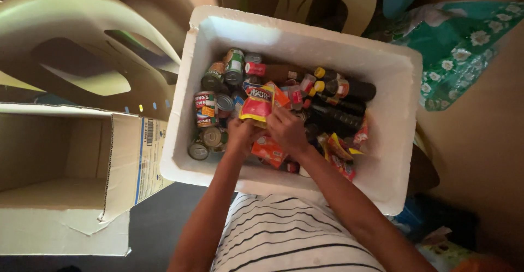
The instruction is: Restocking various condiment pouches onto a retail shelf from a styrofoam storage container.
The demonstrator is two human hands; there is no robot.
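Head view: two hands lift a snack packet inside a white foam box full of groceries.

Seen from above, the left hand (239, 132) and the right hand (286, 130) meet over the middle of the white foam box (297, 37), and both are closed on the lower edge of a red and yellow packet (257, 104), which stands just above the other goods near the box's centre. Left of the hands, tin cans (214, 108) stand and lie packed together; to the right lie dark bottles (341, 100) with yellow and red caps, and more bright packets (339, 154) sit near the front right. An open cardboard box (71, 157) stands just left of the foam box, and a green flowered cloth (464, 42) lies at the upper right.
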